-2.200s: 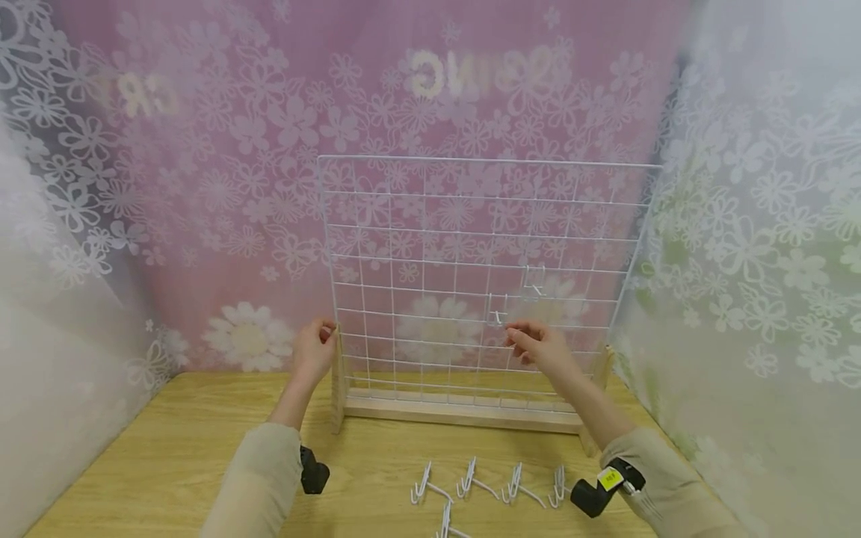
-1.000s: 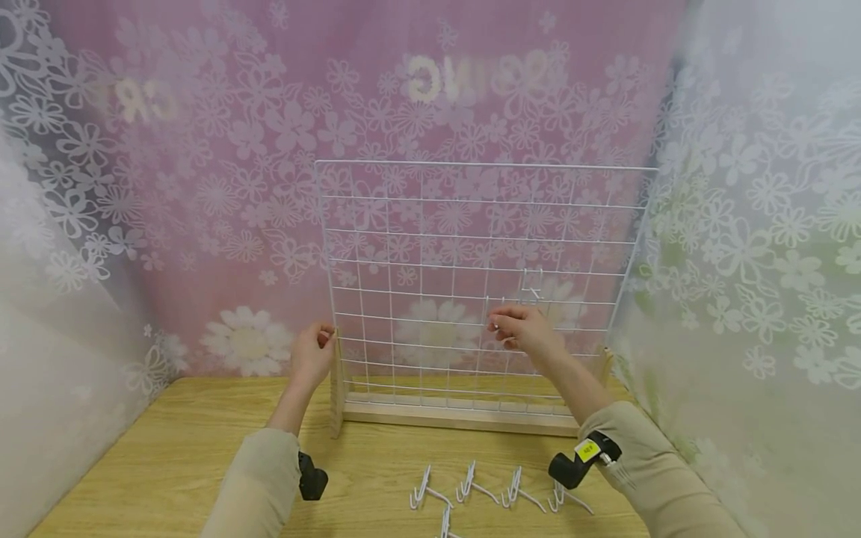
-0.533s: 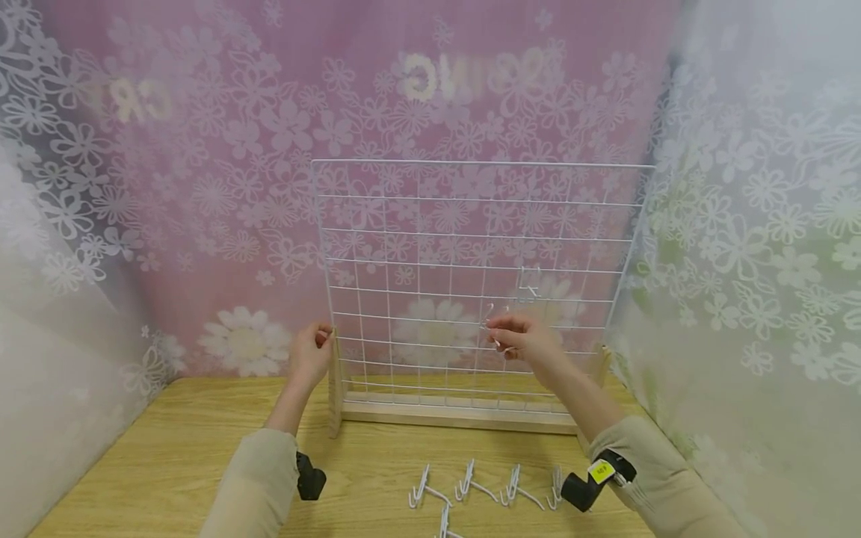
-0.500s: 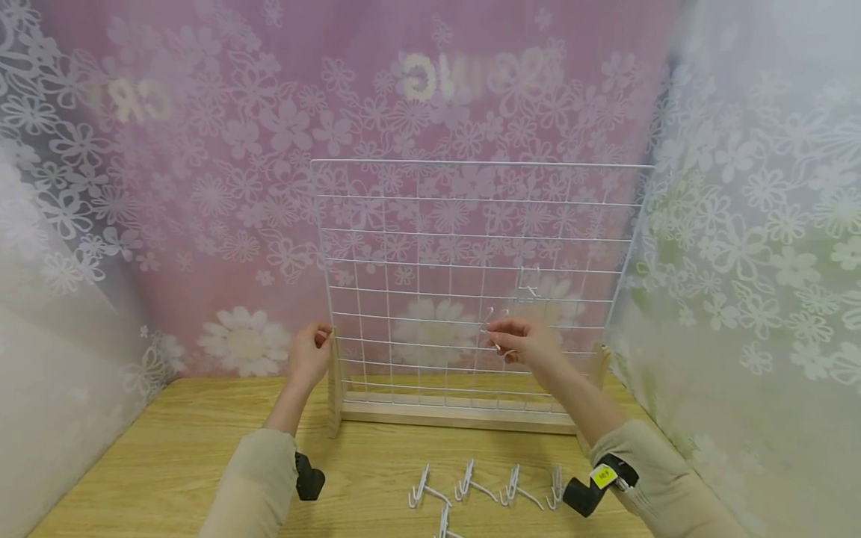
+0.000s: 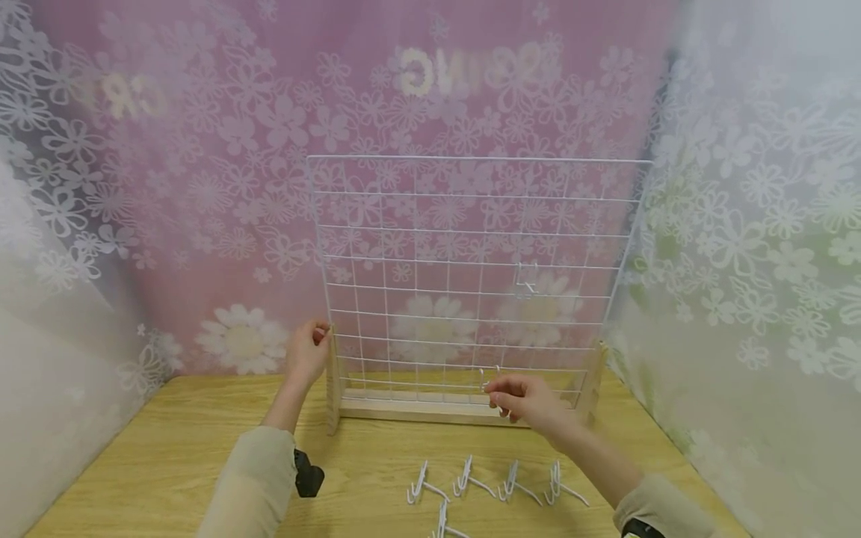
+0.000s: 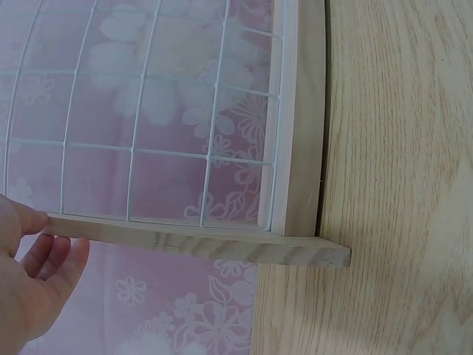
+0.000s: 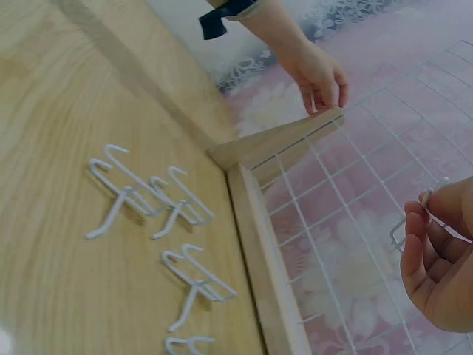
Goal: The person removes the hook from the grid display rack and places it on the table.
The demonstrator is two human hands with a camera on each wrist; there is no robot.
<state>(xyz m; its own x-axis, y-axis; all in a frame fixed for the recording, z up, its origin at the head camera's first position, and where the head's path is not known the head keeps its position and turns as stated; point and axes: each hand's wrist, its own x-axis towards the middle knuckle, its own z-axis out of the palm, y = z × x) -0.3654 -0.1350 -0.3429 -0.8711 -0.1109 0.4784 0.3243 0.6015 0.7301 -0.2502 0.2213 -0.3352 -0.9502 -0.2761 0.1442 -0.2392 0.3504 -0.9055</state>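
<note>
My left hand [image 5: 309, 355] pinches the top of the left wooden upright [image 5: 332, 388] of the stand, thumb on one side and fingers on the other in the left wrist view. A white wire grid panel [image 5: 471, 157] stands upright in this frame. Low in front of the grid, my right hand [image 5: 528, 403] pinches a white wire display hook [image 7: 397, 235] between thumb and fingers. The hook's two bent ends stick up above the fingertips; the rest is partly hidden by the hand. Another white hook [image 5: 527, 288] hangs on the grid, right of centre.
Several white wire hooks [image 5: 511, 484] lie on the wooden table [image 5: 202, 463] in front of the stand, one cut off at the bottom edge. The stand's wooden base bar [image 5: 417, 410] runs across behind them. Flowered pink curtain [image 5: 222, 187] hangs behind.
The second hook, earlier on the grid left of the other one, is now off it in my right hand. That hand has lowered with it. The left hand stays at the upright.
</note>
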